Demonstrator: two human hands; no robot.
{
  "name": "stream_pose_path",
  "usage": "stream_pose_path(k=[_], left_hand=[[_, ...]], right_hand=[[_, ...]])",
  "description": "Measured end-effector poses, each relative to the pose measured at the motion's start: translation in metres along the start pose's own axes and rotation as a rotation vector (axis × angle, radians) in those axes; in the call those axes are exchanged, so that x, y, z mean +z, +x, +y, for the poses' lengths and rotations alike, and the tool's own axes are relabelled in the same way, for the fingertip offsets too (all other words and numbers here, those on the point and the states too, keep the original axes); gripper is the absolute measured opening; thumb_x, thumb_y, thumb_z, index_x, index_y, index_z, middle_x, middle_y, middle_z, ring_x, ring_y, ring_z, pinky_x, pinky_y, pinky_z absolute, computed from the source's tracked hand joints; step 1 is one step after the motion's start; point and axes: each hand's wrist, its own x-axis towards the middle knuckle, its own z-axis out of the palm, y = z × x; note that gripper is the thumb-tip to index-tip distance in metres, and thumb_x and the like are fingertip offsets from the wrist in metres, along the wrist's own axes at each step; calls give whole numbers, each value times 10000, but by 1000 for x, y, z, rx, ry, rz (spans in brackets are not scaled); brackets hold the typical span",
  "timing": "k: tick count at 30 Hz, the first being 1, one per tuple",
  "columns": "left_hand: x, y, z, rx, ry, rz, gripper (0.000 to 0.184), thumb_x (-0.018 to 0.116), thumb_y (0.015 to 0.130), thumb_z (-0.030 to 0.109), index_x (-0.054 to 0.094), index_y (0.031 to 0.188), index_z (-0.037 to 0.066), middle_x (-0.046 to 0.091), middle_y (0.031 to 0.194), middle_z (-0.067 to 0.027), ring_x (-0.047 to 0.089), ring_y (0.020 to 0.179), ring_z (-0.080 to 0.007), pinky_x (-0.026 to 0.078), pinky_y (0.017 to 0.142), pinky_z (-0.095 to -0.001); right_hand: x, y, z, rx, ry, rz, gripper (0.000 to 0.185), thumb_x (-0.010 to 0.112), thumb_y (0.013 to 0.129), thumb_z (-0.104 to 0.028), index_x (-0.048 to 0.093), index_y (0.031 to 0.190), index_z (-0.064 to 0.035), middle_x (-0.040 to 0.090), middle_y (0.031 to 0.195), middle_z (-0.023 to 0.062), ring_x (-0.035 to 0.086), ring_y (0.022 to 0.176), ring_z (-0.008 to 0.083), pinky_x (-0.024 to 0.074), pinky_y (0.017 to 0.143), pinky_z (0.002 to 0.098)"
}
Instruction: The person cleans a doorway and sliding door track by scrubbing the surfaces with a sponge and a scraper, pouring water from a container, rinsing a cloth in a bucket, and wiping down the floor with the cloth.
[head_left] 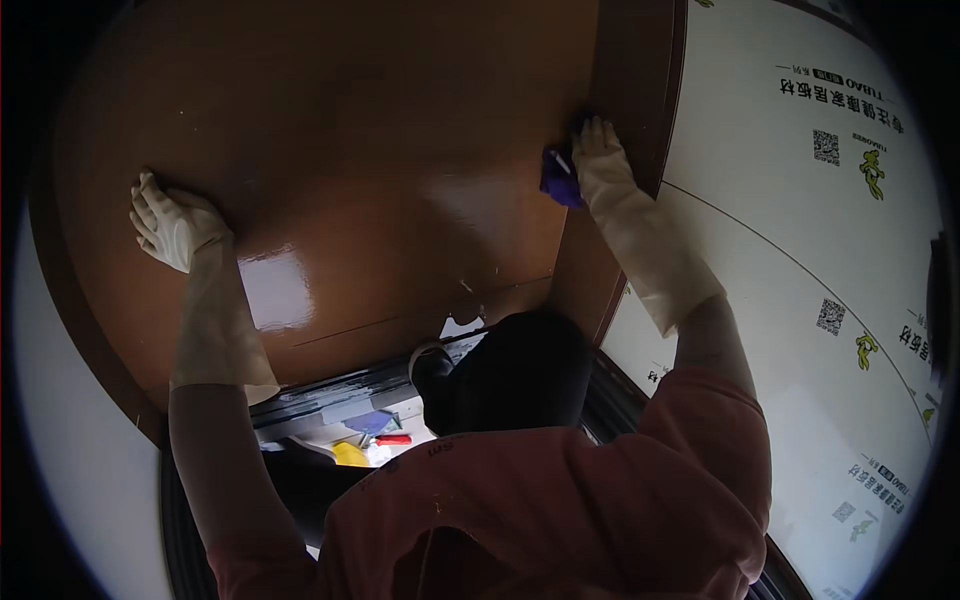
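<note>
Both hands wear long pale rubber gloves. On the left side of the glossy brown wooden panel, my left hand lies with its fingers apart, holding nothing. My right hand presses a purple cloth against the dark brown frame at the panel's right edge. The cloth hangs out to the left of the fingers, and part of it is hidden under the hand.
White printed boards cover the right side, and a pale wall stands at the left. Below are my dark-clad knee, a shoe, a red-handled tool and a yellow item on the floor.
</note>
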Motion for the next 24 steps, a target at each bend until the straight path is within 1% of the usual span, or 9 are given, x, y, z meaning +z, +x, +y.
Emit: stream_pose_path(k=[4, 7, 9, 11, 13, 15, 18, 22, 24], left_hand=[[9, -2, -5, -65, -12, -6, 420, 398, 976, 337, 443, 1390, 284, 429, 1469, 5, 339, 1390, -250, 230, 1139, -490], [13, -2, -7, -64, -5, -4, 421, 392, 979, 345, 441, 1392, 282, 424, 1475, 7, 345, 1388, -254, 229, 1140, -492], [17, 1, -6, -63, -24, 10, 421, 390, 979, 347, 441, 1392, 281, 423, 1476, 7, 349, 1385, -257, 231, 1138, -494], [17, -1, -8, -39, -32, 44, 420, 390, 978, 348, 443, 1389, 282, 431, 1468, 11, 353, 1381, -262, 234, 1132, -508], [9, -2, -6, -34, -28, 20, 414, 408, 973, 330, 455, 1381, 276, 425, 1473, -2, 350, 1383, -273, 236, 1133, -507], [9, 2, -2, -29, -34, 2, 408, 426, 969, 313, 466, 1373, 269, 419, 1478, -14, 348, 1385, -284, 239, 1133, -506], [14, -3, -11, 0, -17, 18, 421, 451, 957, 317, 463, 1376, 266, 420, 1476, -16, 342, 1388, -286, 232, 1136, -509], [17, -3, -8, -11, -115, 84, 416, 409, 962, 334, 463, 1373, 298, 441, 1456, 12, 369, 1368, -273, 238, 1123, -527], [17, -1, -9, -32, -94, 99, 417, 406, 964, 341, 461, 1375, 297, 436, 1461, 12, 365, 1371, -274, 233, 1126, -524]], right_hand=[[78, -136, -151, -371, -2, -324, 496, 359, 992, -219, 375, 1439, -4, 325, 1504, 223, 255, 1415, 390, 148, 1180, 506], [105, -158, -157, -445, 122, -222, 461, 375, 982, -224, 448, 1401, -47, 366, 1495, 174, 307, 1405, 326, 162, 1180, 505], [51, -123, -91, -404, 86, -239, 403, 425, 956, -238, 552, 1309, -92, 430, 1458, 130, 349, 1386, 281, 173, 1183, 494], [20, -59, -1, -44, 7, 125, 340, 506, 909, -255, 635, 1190, -116, 487, 1409, 112, 355, 1380, 284, 216, 1167, 488], [-22, 6, 89, 268, -104, 357, 393, 479, 925, -228, 553, 1293, -112, 464, 1429, 126, 335, 1389, 271, 227, 1169, 440], [8, 56, 121, 418, 270, 625, 409, 449, 951, -221, 505, 1341, -113, 433, 1454, 132, 330, 1395, 254, 221, 1177, 389], [-41, -26, 66, 168, 4, 106, 435, 483, 947, -159, 470, 1378, -105, 365, 1503, 126, 300, 1417, 245, 216, 1184, 373], [63, -160, -74, -385, 97, -4, 478, 559, 888, -141, 507, 1349, -23, 433, 1455, 175, 348, 1390, 327, 237, 1173, 440], [101, -200, -130, -413, 201, 84, 351, 564, 886, -178, 626, 1208, -52, 566, 1313, 137, 450, 1310, 302, 303, 1141, 406]])
